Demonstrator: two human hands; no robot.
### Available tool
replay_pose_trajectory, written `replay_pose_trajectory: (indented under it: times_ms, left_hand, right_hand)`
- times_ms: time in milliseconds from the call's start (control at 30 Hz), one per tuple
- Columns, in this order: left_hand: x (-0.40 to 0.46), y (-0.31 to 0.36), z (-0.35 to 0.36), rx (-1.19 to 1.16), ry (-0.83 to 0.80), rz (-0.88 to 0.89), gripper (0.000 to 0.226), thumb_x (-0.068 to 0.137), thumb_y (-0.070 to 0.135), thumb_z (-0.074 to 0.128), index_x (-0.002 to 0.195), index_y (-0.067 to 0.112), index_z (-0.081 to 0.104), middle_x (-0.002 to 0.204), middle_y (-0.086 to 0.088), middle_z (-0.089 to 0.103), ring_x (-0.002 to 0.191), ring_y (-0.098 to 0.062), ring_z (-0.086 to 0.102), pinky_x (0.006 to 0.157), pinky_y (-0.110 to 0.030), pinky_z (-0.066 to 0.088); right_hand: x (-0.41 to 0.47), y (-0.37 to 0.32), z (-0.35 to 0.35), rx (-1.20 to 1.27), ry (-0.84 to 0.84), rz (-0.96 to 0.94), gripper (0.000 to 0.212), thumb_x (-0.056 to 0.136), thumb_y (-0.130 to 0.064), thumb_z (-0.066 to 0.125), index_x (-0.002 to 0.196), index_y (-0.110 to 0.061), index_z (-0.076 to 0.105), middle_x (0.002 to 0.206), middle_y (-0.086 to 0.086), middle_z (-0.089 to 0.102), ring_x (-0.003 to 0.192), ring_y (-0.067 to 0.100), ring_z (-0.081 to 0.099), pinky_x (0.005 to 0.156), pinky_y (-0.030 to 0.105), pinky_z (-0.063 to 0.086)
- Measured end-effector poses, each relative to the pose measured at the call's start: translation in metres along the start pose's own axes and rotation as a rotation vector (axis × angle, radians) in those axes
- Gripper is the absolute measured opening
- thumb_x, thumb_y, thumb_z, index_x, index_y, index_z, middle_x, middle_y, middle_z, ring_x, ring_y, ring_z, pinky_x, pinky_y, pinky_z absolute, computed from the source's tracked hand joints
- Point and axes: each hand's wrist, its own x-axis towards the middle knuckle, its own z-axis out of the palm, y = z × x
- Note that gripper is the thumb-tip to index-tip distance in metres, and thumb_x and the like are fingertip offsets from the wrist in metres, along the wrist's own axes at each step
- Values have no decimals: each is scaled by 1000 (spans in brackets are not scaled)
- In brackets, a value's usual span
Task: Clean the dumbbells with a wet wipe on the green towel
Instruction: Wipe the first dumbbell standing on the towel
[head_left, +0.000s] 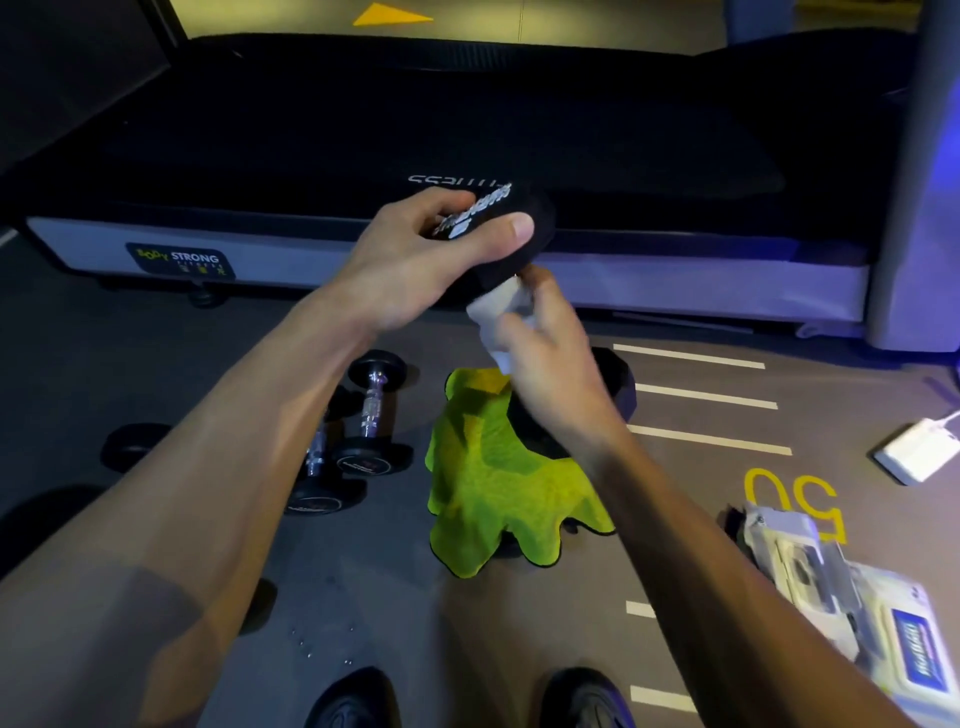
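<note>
My left hand (415, 254) grips the upper head of a black dumbbell (498, 223) that stands tilted over the green towel (498, 488). Its lower head (618, 384) shows behind my right wrist, at the towel's far edge. My right hand (550, 358) holds a crumpled white wet wipe (501, 317) against the dumbbell just under the upper head. The handle is hidden by the wipe and my hand. The towel lies rumpled on the grey floor.
Two small black dumbbells with chrome handles (371, 410) lie left of the towel, another dark weight (132, 444) further left. A treadmill deck (467, 156) runs across the back. A wet wipe pack (852, 597) and a white box (917, 449) lie right. My shoes (353, 699) are below.
</note>
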Motion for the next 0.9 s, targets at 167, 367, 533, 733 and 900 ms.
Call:
replay_pose_trajectory:
  times_ms: [167, 367, 533, 733, 900]
  left_hand:
    - [1, 2, 1, -17, -16, 5, 82, 55, 81, 71, 124, 37, 69, 112, 17, 73, 104, 1, 70, 96, -25, 52]
    - [0, -1, -2, 2, -21, -2, 88, 54, 83, 68, 129, 38, 67, 118, 16, 70, 108, 1, 66, 94, -22, 49]
    - [0, -5, -5, -2, -22, -15, 90, 54, 82, 69, 132, 38, 65, 122, 15, 68, 112, -1, 65, 101, -24, 48]
    - [-2, -7, -5, -22, 2, -23, 75, 56, 81, 71, 120, 41, 70, 113, 16, 73, 104, -1, 70, 103, -34, 54]
    - [-4, -4, -4, -32, 13, -36, 57, 56, 80, 69, 99, 43, 69, 105, 13, 76, 98, -3, 73, 95, -31, 58]
  right_hand:
    - [12, 15, -34, 47, -143, -91, 40, 105, -8, 48, 145, -5, 50, 138, 6, 65, 131, 14, 59, 114, 40, 43]
    - [35, 11, -33, -52, -184, 75, 40, 105, -40, 47, 90, -9, 68, 76, 4, 68, 69, 16, 62, 68, 34, 48]
    - [57, -12, -12, 1, -151, 236, 41, 97, -46, 56, 66, -19, 60, 57, -4, 65, 57, 15, 61, 60, 33, 51]
    - [39, -6, -9, -167, -75, -13, 56, 110, -42, 31, 68, -17, 61, 69, -11, 67, 67, -5, 61, 69, 13, 48]
    - [24, 2, 3, -411, -136, -258, 33, 97, -33, 44, 122, -12, 49, 104, 0, 66, 97, 24, 63, 85, 46, 49]
